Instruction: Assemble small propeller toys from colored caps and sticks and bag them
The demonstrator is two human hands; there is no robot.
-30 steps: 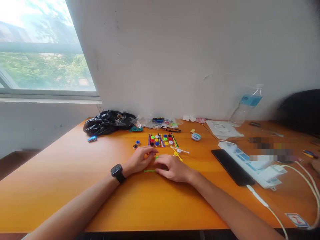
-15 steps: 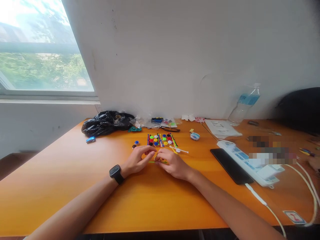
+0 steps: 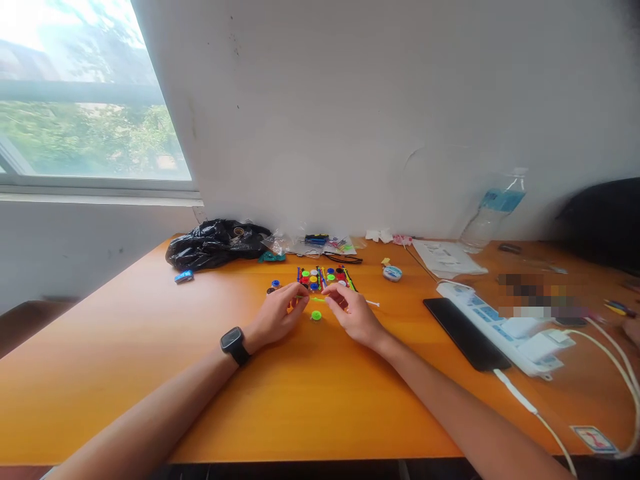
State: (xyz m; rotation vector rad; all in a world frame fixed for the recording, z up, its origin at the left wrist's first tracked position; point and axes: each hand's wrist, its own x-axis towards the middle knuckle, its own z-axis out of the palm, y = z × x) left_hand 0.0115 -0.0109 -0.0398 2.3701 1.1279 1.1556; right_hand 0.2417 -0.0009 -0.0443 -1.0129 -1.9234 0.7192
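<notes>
My left hand (image 3: 279, 315), with a black watch on the wrist, and my right hand (image 3: 353, 315) rest on the orange table (image 3: 150, 347). Both pinch the ends of a thin green stick (image 3: 317, 299) held level between them. A small green disc (image 3: 316, 315) lies on the table just below the stick. Just beyond my fingers sits a cluster of small coloured discs and sticks (image 3: 323, 278), with a white stick piece (image 3: 371, 303) to the right of my right hand.
A black plastic bag (image 3: 216, 243) and clear packets lie by the wall. A black phone (image 3: 466, 333), a white power strip (image 3: 500, 327) with cables, papers (image 3: 447, 257) and a water bottle (image 3: 491, 209) sit to the right. Another person's hand shows at the far right edge.
Both hands moved away from me toward the coloured pieces. The green stick went from lying on the table to being held between the two hands. The green disc is now uncovered.
</notes>
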